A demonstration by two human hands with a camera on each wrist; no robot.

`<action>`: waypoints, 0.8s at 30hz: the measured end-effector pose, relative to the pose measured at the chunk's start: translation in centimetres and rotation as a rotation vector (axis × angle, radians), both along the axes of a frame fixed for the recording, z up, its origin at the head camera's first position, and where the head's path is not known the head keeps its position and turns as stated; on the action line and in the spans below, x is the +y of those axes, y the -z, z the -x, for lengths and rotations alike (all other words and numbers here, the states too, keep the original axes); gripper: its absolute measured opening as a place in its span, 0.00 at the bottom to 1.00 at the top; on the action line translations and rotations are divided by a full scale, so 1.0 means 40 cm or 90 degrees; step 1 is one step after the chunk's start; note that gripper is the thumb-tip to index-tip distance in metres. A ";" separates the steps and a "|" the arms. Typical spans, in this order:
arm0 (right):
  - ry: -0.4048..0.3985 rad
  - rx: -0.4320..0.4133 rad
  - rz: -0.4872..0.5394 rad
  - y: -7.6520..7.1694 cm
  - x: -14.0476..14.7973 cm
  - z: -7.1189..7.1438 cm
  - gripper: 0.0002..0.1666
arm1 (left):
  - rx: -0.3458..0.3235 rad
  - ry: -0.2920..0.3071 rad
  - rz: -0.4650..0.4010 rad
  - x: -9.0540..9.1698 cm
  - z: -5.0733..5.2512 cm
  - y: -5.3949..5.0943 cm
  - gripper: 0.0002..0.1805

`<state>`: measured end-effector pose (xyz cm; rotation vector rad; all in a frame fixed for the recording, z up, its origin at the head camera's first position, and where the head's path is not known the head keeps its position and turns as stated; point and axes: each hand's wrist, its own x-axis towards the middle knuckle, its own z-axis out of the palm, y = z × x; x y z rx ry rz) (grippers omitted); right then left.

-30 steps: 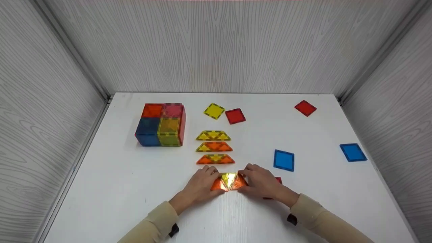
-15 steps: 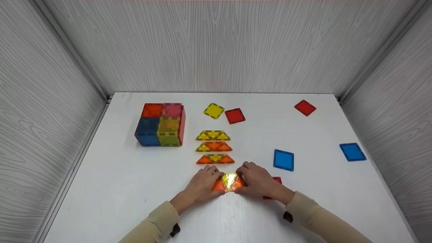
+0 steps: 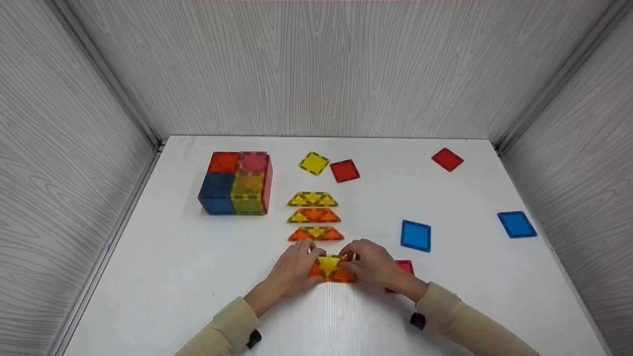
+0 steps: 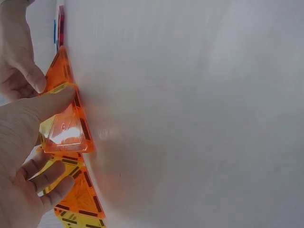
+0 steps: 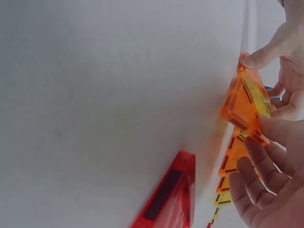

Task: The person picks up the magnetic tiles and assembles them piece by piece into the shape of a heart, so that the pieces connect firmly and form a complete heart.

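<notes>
In the head view, a trapezoid of magnetic tiles, a yellow triangle between two orange ones, lies in both hands near the table's front. My left hand grips its left end, the thumb laid over the tiles in the left wrist view. My right hand pinches the right orange triangle, its thumb on the tile's face; its other fingers curve loosely in the right wrist view. Just beyond the hands, three flat trapezoids lie in a column: orange-yellow-orange, yellow-orange and all yellow.
A block of coloured tiles stands at the back left. A yellow square and red squares lie behind the column. Blue squares lie to the right. One red square is partly hidden under my right forearm.
The held trapezoid has tilted, and the bright glare on it is gone in the head view. My right hand has shifted slightly left, its thumb now over the right triangle.
</notes>
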<state>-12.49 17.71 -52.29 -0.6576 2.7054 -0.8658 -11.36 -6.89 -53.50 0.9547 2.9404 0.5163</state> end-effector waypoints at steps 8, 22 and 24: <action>-0.004 0.033 0.041 -0.011 -0.012 -0.006 0.07 | 0.081 -0.009 -0.039 -0.025 0.003 -0.012 0.15; -0.066 0.093 0.027 -0.010 0.006 0.005 0.12 | 0.078 -0.016 -0.044 -0.044 0.008 -0.019 0.10; -0.076 0.089 0.008 -0.015 0.030 0.007 0.17 | 0.076 -0.017 -0.046 -0.044 0.009 -0.018 0.10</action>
